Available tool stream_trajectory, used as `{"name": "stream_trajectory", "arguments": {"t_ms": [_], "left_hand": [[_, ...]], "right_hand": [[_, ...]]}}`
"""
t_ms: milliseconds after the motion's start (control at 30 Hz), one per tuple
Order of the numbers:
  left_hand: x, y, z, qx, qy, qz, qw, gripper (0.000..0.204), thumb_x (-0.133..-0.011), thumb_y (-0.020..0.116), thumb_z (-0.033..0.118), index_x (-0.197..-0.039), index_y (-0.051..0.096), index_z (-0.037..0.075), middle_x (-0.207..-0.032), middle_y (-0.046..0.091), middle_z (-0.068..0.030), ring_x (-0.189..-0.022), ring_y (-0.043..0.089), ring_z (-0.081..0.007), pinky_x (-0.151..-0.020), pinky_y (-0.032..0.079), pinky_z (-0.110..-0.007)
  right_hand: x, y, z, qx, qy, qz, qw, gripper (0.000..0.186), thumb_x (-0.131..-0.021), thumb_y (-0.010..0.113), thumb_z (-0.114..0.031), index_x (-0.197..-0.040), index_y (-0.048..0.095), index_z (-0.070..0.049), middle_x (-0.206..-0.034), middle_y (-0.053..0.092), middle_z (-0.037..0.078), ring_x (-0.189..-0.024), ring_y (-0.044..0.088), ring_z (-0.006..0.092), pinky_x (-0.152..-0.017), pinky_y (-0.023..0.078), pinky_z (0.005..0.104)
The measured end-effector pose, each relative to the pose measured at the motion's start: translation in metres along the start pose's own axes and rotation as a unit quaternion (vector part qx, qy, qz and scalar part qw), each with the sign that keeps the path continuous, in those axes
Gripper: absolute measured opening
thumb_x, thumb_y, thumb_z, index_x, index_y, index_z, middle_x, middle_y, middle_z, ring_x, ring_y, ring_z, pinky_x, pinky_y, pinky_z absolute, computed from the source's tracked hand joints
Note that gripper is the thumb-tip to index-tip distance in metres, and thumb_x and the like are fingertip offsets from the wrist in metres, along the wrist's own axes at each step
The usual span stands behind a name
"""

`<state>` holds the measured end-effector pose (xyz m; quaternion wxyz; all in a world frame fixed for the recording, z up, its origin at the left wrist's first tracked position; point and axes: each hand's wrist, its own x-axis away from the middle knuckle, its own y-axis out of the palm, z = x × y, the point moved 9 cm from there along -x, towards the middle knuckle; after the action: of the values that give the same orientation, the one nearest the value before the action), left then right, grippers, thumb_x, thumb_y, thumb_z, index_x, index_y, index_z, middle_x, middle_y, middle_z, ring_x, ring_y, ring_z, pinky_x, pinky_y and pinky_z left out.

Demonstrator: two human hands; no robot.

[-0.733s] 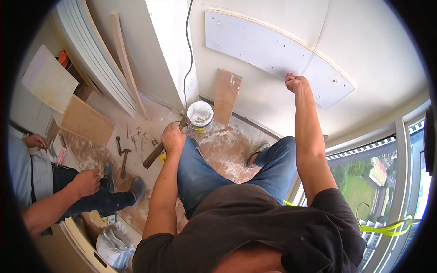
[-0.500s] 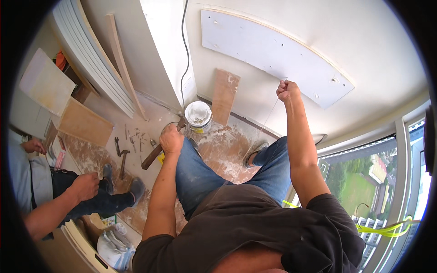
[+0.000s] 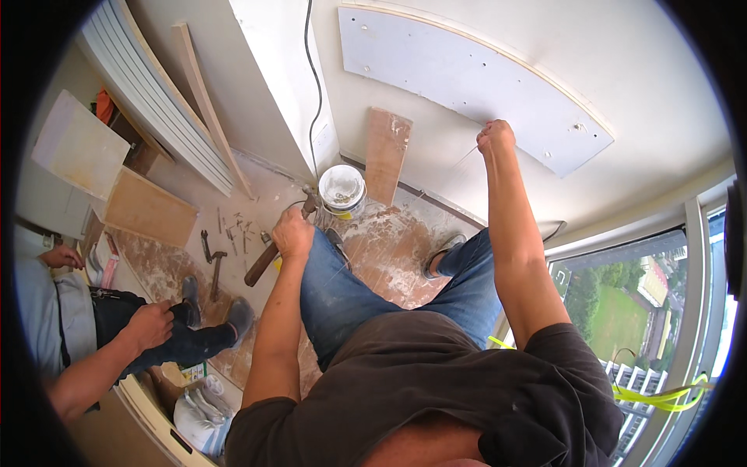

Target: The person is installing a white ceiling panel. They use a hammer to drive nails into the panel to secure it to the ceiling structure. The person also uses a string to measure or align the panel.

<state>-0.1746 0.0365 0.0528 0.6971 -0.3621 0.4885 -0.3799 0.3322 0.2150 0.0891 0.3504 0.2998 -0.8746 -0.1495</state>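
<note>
My left hand point(image 3: 293, 233) is closed around a wooden-handled hammer point(image 3: 261, 265) beside my left knee. My right hand point(image 3: 496, 137) is raised with fingers pinched on a thin pale line point(image 3: 465, 158), which slants down and left; where it ends I cannot make out. The hand is just in front of the lower edge of a long curved white board point(image 3: 459, 66) on the wall, which has several small holes. Whether it touches the board I cannot tell. Below, a white bucket point(image 3: 331, 181) stands by a wooden plank point(image 3: 387, 152) leaning on the wall.
A co-worker point(image 3: 109, 335) is at left, near leaning boards point(image 3: 152, 206) and scattered tools point(image 3: 214, 265). Long white strips point(image 3: 156, 93) lean at upper left. A window point(image 3: 622, 303) with yellow cords point(image 3: 669, 401) is at right; a bag point(image 3: 198, 420) sits at lower left.
My right hand has dropped from the board and risen again. The thin line, earlier running up and right across the board, now slants down and left. My left hand still grips the hammer.
</note>
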Motion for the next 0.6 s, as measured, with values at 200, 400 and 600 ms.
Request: {"name": "stream_trajectory", "arguments": {"t_ms": [200, 400, 600], "left_hand": [[0.0, 0.003, -0.004, -0.007, -0.016, -0.017, 1.0, 0.008, -0.078, 0.063, 0.011, -0.083, 0.063, 0.006, -0.084, 0.067, -0.0157, -0.076, 0.066, -0.0376, -0.069, 0.054, -0.049], [-0.003, 0.001, 0.0, -0.001, -0.008, -0.013, 1.0, 0.009, -0.077, 0.065, 0.012, -0.084, 0.063, 0.006, -0.083, 0.067, -0.0154, -0.078, 0.067, -0.0368, -0.07, 0.054, -0.049], [0.004, 0.004, -0.009, -0.001, -0.031, -0.052, 0.998, 0.014, -0.078, 0.066, 0.018, -0.087, 0.064, 0.008, -0.085, 0.067, -0.0146, -0.078, 0.068, -0.0344, -0.069, 0.054, -0.047]], "right_hand": [[-0.007, 0.004, 0.008, 0.002, 0.03, -0.039, 0.999, 0.017, -0.093, 0.039, -0.001, -0.082, 0.052, -0.003, -0.062, 0.046, 0.003, -0.042, 0.032, 0.0113, -0.038, 0.025, 0.0258], [-0.019, 0.015, -0.018, -0.111, 0.225, 0.034, 0.967, 0.018, -0.099, 0.037, -0.008, -0.083, 0.045, -0.008, -0.063, 0.044, 0.004, -0.047, 0.035, 0.0119, -0.041, 0.025, 0.024], [-0.033, 0.019, -0.005, -0.097, 0.238, -0.006, 0.966, 0.011, -0.098, 0.047, -0.012, -0.089, 0.051, -0.007, -0.068, 0.049, 0.006, -0.056, 0.043, 0.0134, -0.048, 0.032, 0.0264]]}}
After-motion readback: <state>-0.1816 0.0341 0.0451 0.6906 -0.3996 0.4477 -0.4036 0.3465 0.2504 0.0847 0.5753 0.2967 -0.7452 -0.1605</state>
